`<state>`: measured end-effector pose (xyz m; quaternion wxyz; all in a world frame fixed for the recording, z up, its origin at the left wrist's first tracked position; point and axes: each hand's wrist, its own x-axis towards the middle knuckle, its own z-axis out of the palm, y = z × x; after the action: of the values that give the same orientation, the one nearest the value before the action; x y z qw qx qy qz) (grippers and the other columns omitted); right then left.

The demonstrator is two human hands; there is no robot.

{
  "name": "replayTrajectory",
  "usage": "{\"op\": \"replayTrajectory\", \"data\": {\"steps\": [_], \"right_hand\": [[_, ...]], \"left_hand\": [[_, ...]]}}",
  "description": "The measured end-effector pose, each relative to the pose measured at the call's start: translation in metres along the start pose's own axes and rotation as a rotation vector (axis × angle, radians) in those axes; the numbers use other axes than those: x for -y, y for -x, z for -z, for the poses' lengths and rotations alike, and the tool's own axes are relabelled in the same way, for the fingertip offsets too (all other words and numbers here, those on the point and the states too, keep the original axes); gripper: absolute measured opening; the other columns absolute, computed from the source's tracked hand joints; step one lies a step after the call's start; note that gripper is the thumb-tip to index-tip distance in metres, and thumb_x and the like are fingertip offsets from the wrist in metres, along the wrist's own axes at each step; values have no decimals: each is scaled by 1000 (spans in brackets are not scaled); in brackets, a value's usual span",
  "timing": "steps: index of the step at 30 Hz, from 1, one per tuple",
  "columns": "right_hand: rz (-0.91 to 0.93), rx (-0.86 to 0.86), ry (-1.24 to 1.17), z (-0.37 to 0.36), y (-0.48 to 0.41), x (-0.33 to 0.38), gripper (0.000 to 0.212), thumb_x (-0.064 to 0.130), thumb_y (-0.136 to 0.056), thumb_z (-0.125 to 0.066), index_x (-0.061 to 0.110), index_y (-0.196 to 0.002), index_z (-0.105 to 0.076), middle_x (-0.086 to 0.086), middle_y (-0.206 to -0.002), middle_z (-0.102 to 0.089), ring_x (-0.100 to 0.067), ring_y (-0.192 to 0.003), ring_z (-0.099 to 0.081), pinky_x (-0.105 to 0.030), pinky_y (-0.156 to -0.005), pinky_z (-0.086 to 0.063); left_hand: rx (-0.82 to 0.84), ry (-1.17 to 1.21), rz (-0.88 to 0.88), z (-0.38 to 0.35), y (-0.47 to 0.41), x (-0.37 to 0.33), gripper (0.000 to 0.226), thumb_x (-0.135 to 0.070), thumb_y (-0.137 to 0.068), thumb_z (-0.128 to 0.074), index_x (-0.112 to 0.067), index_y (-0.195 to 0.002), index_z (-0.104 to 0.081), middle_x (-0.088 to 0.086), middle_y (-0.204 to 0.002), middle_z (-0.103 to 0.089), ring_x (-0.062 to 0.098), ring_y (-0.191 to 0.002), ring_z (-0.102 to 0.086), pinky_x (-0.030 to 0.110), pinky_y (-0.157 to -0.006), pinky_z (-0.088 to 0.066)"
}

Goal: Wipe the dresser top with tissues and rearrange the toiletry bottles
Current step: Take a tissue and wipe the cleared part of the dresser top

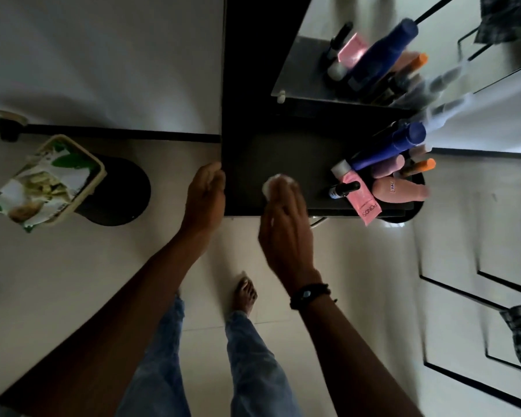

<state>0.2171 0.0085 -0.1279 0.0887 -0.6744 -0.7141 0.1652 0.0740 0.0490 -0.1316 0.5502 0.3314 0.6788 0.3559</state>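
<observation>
OK, dresser top [283,152]: dark, matte, flat slab, seen from above. Its left and centre are bare; toiletries are bunched at the right end.

Tissue [272,182]: small white wad on the top near the front edge, roughly mid-width. Only its far end shows past the fingertips.

R hand [286,230]: palm down, fingers fairly straight, laid flat over the tissue and pressing it to the surface, no curl round it. Black bracelet [309,294] on the wrist.

L hand [205,197]: fingers relaxed, holding nothing, at the top's left edge. Contact w/ the edge: can't tell.

Bottle cluster:
- blue bottle [388,149] tall, at the back
- pink tube [363,200] at the front edge, its end overhanging
- small dark dropper bottle [343,189] just left of the tube, nearest the R hand
- peach bottle [400,191] and orange-capped bottle [420,167] at the far right

Room: open strip btwn tissue and dropper bottle, more bare top behind the hand, up to the mirror [373,40]. Left of the dresser, well apart, a round black stool [118,194] carries a printed pack [51,182].
</observation>
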Motion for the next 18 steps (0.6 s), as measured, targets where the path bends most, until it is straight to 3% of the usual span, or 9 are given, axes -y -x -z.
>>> {"op": "replayTrajectory", "data": {"steps": [3,6,8,10,13,16,18], "right_hand": [[-201,-3,47,1,-43,-11,55,26,-104,-30,4,-152,-18,-15,-162,-11,-28,-151,-5,-38,-124,-7],[-149,18,78,-6,-82,4,56,29,-105,-21,7,-154,-7,-14,-163,0,-26,-151,4,-34,-123,4],[16,53,41,-16,-79,26,53,25,-105,-24,5,-153,-13,-15,-162,-6,-28,-151,-1,-36,-124,0],[130,67,10,-24,-52,43,52,23,-104,-31,6,-152,-21,-14,-161,-13,-29,-151,-7,-39,-124,-6],[116,43,24,-22,-2,35,52,22,-102,-37,7,-151,-24,-12,-160,-19,-28,-150,-12,-40,-124,-12],[-91,18,87,-9,0,2,56,28,-103,-35,4,-152,-19,-15,-161,-13,-28,-151,-7,-38,-124,-8],[-234,30,132,-1,-31,-13,60,33,-104,-26,3,-153,-9,-16,-162,-4,-28,-151,0,-37,-124,-2]], "left_hand": [[1,5,8,-3,0,-3,38,-25,-102,-36,-19,-139,-43,0,-141,-48,10,-123,-47,20,-93,-38],[15,79,15,-3,2,-7,26,-23,-102,-35,-24,-116,-57,-10,-115,-61,-4,-102,-59,13,-83,-46],[9,93,3,-1,2,-9,27,-29,-103,-32,-29,-97,-58,-13,-100,-61,-9,-87,-60,17,-80,-49],[13,78,-9,1,2,-10,33,-40,-103,-27,-28,-98,-58,-11,-99,-61,-5,-88,-58,24,-85,-49],[10,107,-8,2,1,-13,34,-46,-102,-25,-35,-90,-55,-17,-88,-58,-16,-75,-57,16,-73,-46],[29,108,-1,-1,1,-16,38,-45,-102,-22,-31,-110,-57,-24,-101,-58,-19,-85,-56,5,-68,-46],[29,101,11,-3,-2,-14,52,-47,-102,-17,-22,-133,-50,-14,-124,-55,-6,-108,-52,9,-84,-43]]}}
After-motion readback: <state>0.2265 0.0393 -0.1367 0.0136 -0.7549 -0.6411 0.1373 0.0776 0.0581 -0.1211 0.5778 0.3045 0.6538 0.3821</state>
